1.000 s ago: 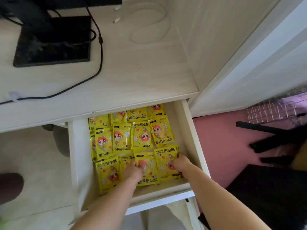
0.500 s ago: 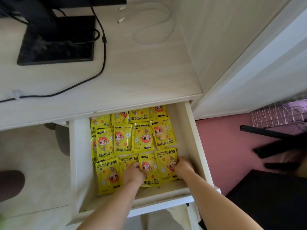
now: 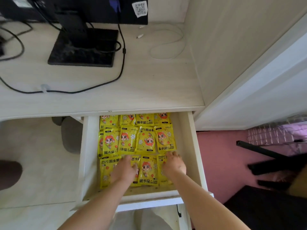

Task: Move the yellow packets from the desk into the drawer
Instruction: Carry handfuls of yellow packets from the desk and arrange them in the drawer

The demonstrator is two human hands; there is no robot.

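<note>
The white drawer (image 3: 194,146) is pulled out below the desk edge. Several yellow packets (image 3: 146,140) with a red-haired cartoon figure lie flat inside it in rows. My left hand (image 3: 123,170) rests on the near row, fingers spread flat over a packet. My right hand (image 3: 173,164) lies flat on the near-right packets, fingers stretched toward the middle row. Neither hand grips a packet. No yellow packet shows on the desk top (image 3: 149,87).
A black monitor stand (image 3: 83,48) and black cables (image 3: 123,60) sit at the desk's back left, with a white cable (image 3: 167,47) coiled to the right. A pale wall panel rises on the right. Pink floor and a black chair leg (image 3: 259,150) lie right of the drawer.
Both hands have flattened out and slid a little farther into the drawer over the near row. The camera has tilted up, showing more of the desk and monitor.
</note>
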